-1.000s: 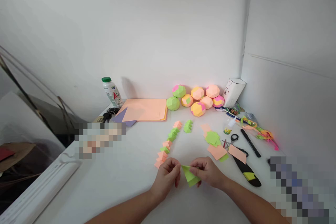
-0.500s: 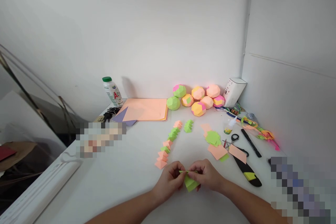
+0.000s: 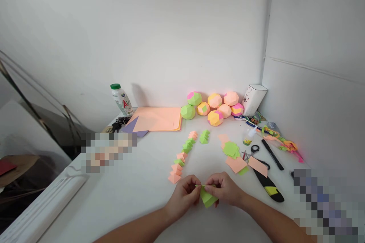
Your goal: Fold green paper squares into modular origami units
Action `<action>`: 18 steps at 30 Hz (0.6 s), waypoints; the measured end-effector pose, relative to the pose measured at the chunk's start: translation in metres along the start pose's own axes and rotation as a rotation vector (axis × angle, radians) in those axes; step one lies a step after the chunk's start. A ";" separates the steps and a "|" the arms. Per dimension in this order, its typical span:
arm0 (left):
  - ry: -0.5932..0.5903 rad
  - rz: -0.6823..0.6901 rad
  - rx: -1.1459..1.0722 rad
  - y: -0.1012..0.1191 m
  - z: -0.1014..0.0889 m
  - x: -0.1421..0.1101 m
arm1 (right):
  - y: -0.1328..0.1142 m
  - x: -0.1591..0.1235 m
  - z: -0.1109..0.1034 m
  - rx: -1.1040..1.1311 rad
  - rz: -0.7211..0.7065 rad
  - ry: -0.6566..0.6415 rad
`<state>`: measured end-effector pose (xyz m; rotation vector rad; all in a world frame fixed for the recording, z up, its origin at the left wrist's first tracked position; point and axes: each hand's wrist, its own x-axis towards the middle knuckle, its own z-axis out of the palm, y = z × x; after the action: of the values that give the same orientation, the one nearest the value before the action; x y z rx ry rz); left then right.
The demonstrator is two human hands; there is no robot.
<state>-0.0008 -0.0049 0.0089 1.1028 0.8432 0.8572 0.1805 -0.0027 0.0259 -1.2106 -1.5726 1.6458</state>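
Observation:
Between my hands, above the near part of the white table, is a folded piece of green paper (image 3: 208, 196) with creased faces. My left hand (image 3: 185, 193) is closed, pinching the paper's upper left edge between thumb and fingers. From the other side my right hand (image 3: 224, 190) grips it, thumb on the front and fingers behind, so part of the paper is hidden. Beyond my left hand runs a row of folded peach and green paper pieces (image 3: 181, 156). A short green stack of folded pieces (image 3: 204, 137) stands beside that row.
Flat green paper pieces (image 3: 230, 150) and peach ones (image 3: 236, 164) lie right of centre, near scissors (image 3: 254, 149), a glue bottle (image 3: 249, 136), a black-and-yellow cutter (image 3: 269, 188) and a black pen (image 3: 272, 154). Faceted paper balls (image 3: 215, 118), peach sheets (image 3: 156, 117) and a bottle (image 3: 121, 100) line the wall.
My left hand has moved slightly right and nearer, closing in on my right hand. The green paper has shifted a little lower and its top edge is now pinched by both hands.

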 end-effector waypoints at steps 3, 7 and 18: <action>-0.022 0.005 0.051 -0.003 0.000 0.001 | 0.001 -0.001 0.006 -0.068 -0.073 0.058; -0.037 0.020 0.081 -0.005 0.001 0.001 | 0.001 -0.002 0.012 -0.140 -0.131 0.094; 0.080 -0.021 0.003 -0.006 -0.003 0.003 | -0.001 0.001 -0.011 -0.165 -0.123 0.145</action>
<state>-0.0010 -0.0027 0.0022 1.0662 0.9213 0.8871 0.1898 0.0040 0.0279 -1.2596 -1.6812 1.3425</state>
